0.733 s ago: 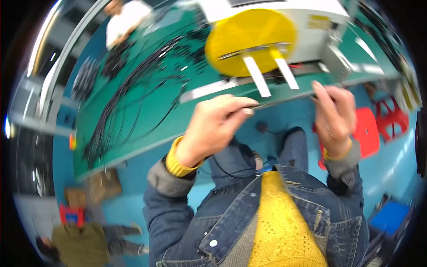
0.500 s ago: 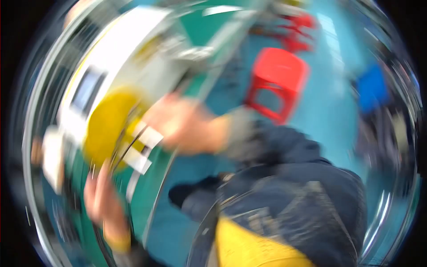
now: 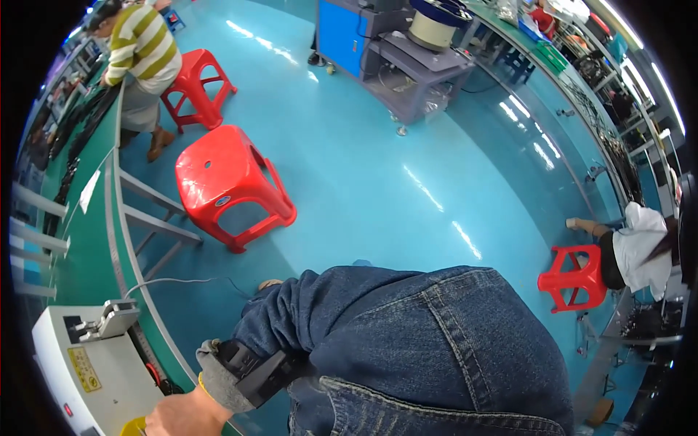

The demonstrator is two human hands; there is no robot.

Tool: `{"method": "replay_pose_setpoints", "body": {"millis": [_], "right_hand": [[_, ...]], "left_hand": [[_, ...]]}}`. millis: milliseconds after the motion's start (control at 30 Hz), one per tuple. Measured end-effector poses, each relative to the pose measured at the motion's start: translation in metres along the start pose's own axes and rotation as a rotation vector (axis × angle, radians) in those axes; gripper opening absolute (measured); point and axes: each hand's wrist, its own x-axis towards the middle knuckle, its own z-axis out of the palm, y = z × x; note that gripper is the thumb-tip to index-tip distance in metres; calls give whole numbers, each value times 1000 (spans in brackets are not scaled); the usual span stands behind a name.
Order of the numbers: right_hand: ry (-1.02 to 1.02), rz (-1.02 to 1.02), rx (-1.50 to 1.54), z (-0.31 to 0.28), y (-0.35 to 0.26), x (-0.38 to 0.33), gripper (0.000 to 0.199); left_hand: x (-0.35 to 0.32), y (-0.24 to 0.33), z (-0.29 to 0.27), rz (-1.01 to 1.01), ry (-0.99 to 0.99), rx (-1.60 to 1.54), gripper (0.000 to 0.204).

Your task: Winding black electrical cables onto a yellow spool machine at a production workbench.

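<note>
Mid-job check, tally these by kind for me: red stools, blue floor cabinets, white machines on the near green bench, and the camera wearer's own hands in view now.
Red stools: 3
Blue cabinet: 1
White machine: 1
Right hand: 1, partly cut off by the lower edge; the left hand is out of view
Total: 6

The counter (image 3: 87,261) is green; by its edge, the machine (image 3: 120,381) is white, its label (image 3: 85,369) yellow. Red stool (image 3: 222,178), turquoise-blue floor (image 3: 363,196), dark-blue denim jacket (image 3: 392,341), olive-and-white striped sweater (image 3: 149,47).
</note>
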Motion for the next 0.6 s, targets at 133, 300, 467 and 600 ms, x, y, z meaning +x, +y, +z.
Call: {"method": "replay_pose_setpoints", "body": {"millis": [133, 300, 467, 600], "right_hand": [[-102, -54, 126, 37, -25, 16, 14], [-198, 47, 125, 10, 3, -4, 16], [-118, 132, 152, 19, 7, 3, 18], [-70, 137, 255, 44, -1, 7, 18]], "left_hand": [[39, -68, -10, 243, 103, -222, 29], [21, -61, 14, -44, 280, -160, 22], [19, -51, 13, 79, 248, -136, 12], [14, -50, 2, -23, 356, -183, 11]]}}
